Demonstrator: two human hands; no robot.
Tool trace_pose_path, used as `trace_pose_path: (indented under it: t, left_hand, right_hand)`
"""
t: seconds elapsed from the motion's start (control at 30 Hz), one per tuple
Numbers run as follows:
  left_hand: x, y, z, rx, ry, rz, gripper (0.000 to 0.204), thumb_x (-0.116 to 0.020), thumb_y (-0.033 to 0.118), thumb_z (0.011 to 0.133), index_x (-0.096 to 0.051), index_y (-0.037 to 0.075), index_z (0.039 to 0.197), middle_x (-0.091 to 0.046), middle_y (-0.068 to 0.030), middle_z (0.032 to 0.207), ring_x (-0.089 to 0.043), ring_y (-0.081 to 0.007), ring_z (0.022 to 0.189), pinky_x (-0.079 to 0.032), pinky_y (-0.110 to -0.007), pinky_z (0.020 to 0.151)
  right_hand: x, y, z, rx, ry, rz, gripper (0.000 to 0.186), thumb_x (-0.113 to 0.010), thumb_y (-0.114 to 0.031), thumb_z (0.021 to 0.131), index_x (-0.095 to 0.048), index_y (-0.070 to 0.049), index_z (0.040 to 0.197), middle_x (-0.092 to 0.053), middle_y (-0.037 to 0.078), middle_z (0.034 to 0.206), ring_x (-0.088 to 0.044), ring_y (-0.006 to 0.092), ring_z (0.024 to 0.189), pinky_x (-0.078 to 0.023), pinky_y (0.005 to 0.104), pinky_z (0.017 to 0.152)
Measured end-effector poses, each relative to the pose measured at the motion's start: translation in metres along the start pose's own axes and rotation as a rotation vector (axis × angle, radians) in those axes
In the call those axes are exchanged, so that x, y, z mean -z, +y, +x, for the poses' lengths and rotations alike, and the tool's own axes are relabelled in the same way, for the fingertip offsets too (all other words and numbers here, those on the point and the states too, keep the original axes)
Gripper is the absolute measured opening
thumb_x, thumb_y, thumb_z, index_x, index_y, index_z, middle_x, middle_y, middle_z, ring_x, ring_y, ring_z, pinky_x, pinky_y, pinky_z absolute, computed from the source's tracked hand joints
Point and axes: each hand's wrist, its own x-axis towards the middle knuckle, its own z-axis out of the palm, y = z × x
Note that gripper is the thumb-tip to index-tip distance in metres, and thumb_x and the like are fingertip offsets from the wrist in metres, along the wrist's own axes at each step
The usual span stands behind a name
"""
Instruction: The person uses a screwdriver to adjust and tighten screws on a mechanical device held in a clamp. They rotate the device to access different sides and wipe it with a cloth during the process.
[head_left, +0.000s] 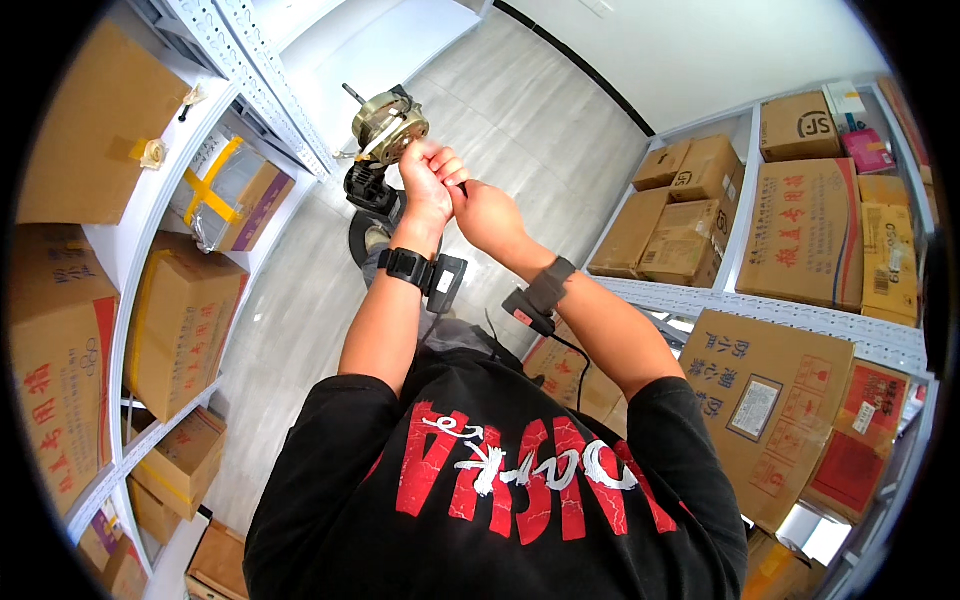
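An uncovered electric fan motor [385, 125] stands ahead of me, a little left of the middle, with its thin metal shaft [352, 94] pointing up to the left. Under it is a black plastic neck [369, 188]. My left hand [430, 178] is closed right beside the motor's near right side, its fingers curled. Against it sits my right hand [487, 214], also closed, thumb toward the left hand. A small dark bit shows between the two hands, but what they grip is mostly hidden. Each wrist wears a black strap with a small device.
White metal shelving with cardboard boxes [190, 325] rises close on my left. On my right, another rack [735, 240] holds several cartons, and a large carton [765, 410] sits near my right elbow. Grey tiled floor [520, 125] lies between, with a white wall [680, 50] beyond.
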Motion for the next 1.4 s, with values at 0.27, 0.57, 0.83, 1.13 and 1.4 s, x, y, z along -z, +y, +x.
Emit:
trace_pose_path:
  t: [0.27, 0.57, 0.83, 1.13, 1.4]
  left_hand:
    - [0.009, -0.005, 0.010, -0.064, -0.153, -0.098, 0.025, -0.047, 0.015, 0.075, -0.027, 0.017, 0.060, -0.020, 0.0051, 0.053, -0.018, -0.0088, 0.044, -0.021, -0.025, 0.042]
    - [0.014, -0.008, 0.020, -0.111, -0.353, -0.262, 0.024, -0.048, 0.014, 0.072, -0.027, 0.017, 0.061, -0.020, 0.0058, 0.054, -0.016, -0.0086, 0.044, -0.020, -0.024, 0.042]
    - [0.015, -0.015, 0.023, -0.065, -0.317, -0.235, 0.024, -0.049, 0.010, 0.076, -0.030, 0.017, 0.063, -0.024, 0.0059, 0.055, -0.020, -0.0074, 0.045, -0.022, -0.023, 0.043]
    - [0.009, 0.001, 0.006, -0.025, -0.083, 0.226, 0.025, -0.049, 0.017, 0.074, -0.048, 0.003, 0.095, -0.052, -0.0110, 0.084, -0.053, -0.0248, 0.075, -0.048, -0.041, 0.076]
    - [0.011, 0.039, -0.030, 0.080, 0.015, 0.528, 0.053, -0.041, 0.037, 0.081, -0.052, -0.005, 0.112, -0.063, -0.0219, 0.106, -0.062, -0.0288, 0.092, -0.049, -0.044, 0.083]
  right_hand:
    - [0.004, 0.003, 0.007, 0.057, 0.046, -0.198, 0.038, -0.052, -0.037, 0.093, -0.059, -0.002, 0.080, -0.064, 0.022, 0.069, -0.063, 0.0411, 0.063, -0.050, 0.0493, 0.058]
    - [0.014, 0.014, 0.018, 0.401, 0.144, -0.606, 0.028, -0.057, -0.032, 0.089, -0.055, -0.007, 0.076, -0.062, 0.011, 0.058, -0.064, 0.0266, 0.052, -0.050, 0.0377, 0.046]
    - [0.010, 0.015, 0.014, 0.187, 0.129, -0.304, 0.036, -0.059, -0.038, 0.088, -0.060, -0.003, 0.079, -0.066, 0.019, 0.070, -0.066, 0.0292, 0.060, -0.050, 0.0403, 0.049]
    - [0.011, 0.036, 0.024, -0.464, -0.406, 1.209, 0.026, -0.055, -0.027, 0.092, -0.060, -0.005, 0.080, -0.045, -0.002, 0.060, -0.037, 0.0084, 0.045, -0.032, 0.0241, 0.041]
    - [-0.001, 0.007, -0.010, -0.469, -0.392, 1.162, 0.028, -0.049, -0.032, 0.098, -0.056, -0.006, 0.089, -0.049, -0.002, 0.067, -0.042, 0.0089, 0.052, -0.034, 0.0254, 0.042]
